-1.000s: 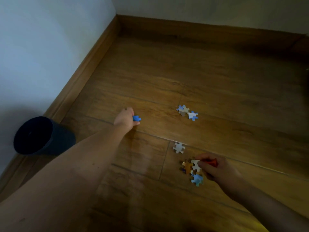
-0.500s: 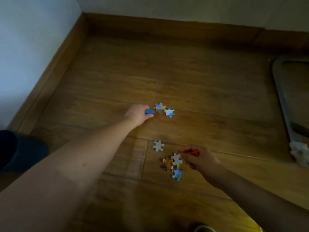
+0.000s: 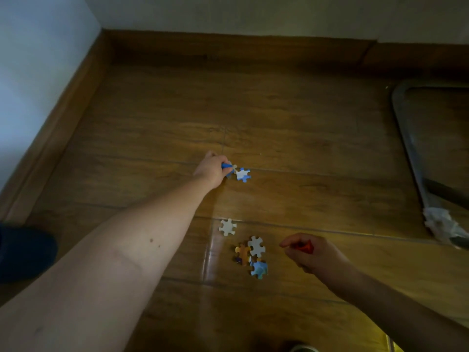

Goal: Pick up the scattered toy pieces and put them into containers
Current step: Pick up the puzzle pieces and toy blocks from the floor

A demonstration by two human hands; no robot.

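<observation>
Puzzle pieces (image 3: 255, 255) lie scattered on the wood floor (image 3: 304, 138); the left hand (image 3: 212, 170), already gripping a blue piece (image 3: 226, 165), reaches for another beside it; the right hand (image 3: 308, 251) curls round something red (image 3: 303, 246), probably to gather several per trip.

Dim, murky view with a greenish-brown cast. The pale bluish wall (image 3: 38, 80) at left is brightest. A faint glossy streak runs down the brown wood-plank floor (image 3: 291, 138). Edges curve and darken; detail stays soft and grainy throughout.
</observation>
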